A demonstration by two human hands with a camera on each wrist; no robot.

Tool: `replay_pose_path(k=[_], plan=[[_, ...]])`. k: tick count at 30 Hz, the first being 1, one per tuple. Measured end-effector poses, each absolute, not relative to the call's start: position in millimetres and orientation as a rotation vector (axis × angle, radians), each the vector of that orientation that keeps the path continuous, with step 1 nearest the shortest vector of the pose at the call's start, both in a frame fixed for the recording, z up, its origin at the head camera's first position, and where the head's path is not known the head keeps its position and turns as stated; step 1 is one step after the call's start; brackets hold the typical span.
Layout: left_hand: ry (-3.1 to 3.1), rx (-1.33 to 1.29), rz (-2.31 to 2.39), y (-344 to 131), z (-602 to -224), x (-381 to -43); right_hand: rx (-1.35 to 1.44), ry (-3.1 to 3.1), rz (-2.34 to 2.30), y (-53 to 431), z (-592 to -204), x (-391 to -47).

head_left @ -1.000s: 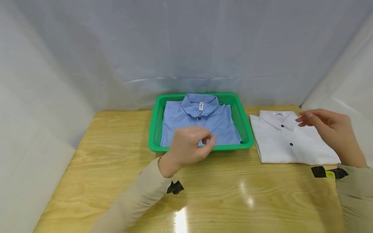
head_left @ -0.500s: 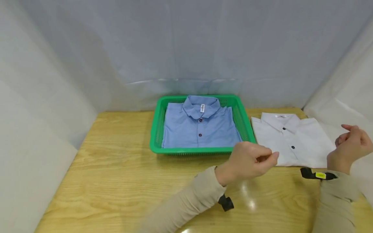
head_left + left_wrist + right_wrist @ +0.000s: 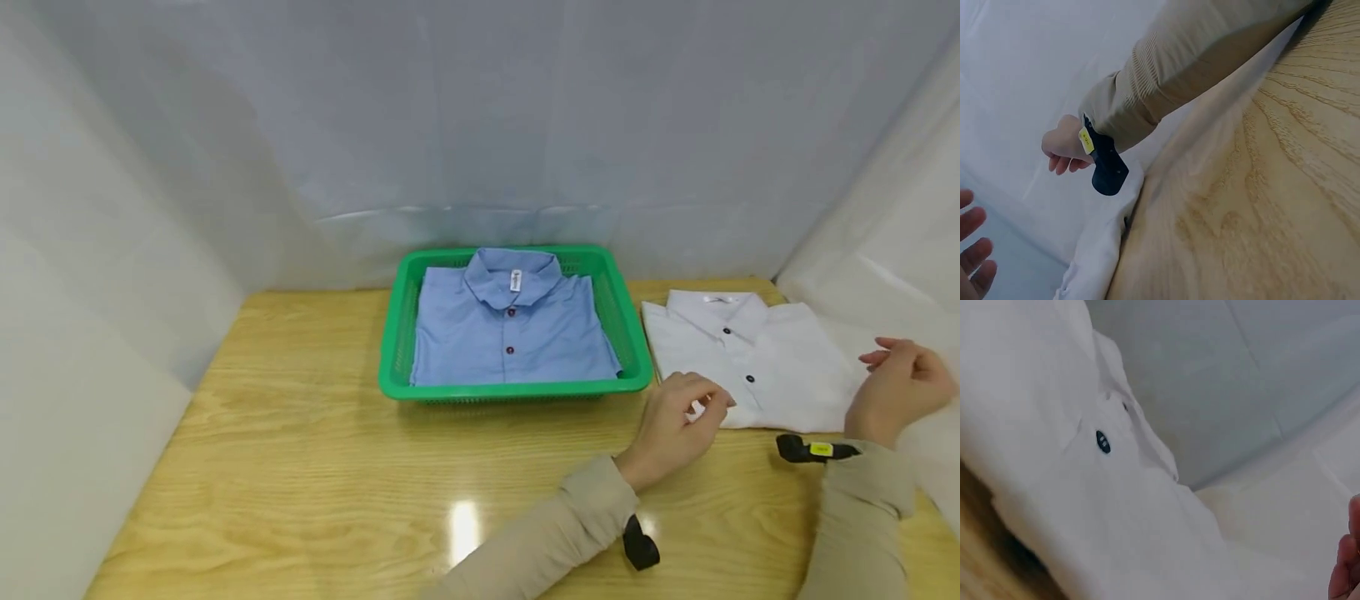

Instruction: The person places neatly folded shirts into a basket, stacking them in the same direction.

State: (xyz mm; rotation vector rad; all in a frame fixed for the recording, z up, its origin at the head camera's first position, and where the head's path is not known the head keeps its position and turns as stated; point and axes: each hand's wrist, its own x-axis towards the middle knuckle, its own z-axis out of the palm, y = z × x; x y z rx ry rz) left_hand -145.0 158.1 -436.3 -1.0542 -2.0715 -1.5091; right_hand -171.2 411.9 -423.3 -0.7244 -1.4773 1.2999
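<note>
- Shows white shirt at two o'clock from left hand, the nearer; long axis nine-to-three.
- Has right hand beside its three-o'clock end.
- Bends all fingers loosely, gripping nothing.

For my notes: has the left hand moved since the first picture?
Yes: in the head view, the left hand went right, from the green basket towards the white shirt.
</note>
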Motion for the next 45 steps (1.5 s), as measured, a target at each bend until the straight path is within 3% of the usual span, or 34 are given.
replay_pose_path(k=[10,17,24,45], plan=[[-2.328,-0.834,-1.61,173,-469,-141,-0.663,-1.898,0.968,434,-469,-183],[-2.653,-0.719,-1.355,177,-491,-140,-0.684,-2.199,0.996,439,-483,-176],[-2.763,-0.761,-0.975,178,-493,-144,-0.73,-2.492,0.961,438,-488,-174],[-2.777,-0.937,-0.596,159,-495,-137,-0.839,-2.688,0.908,427,-491,-159]])
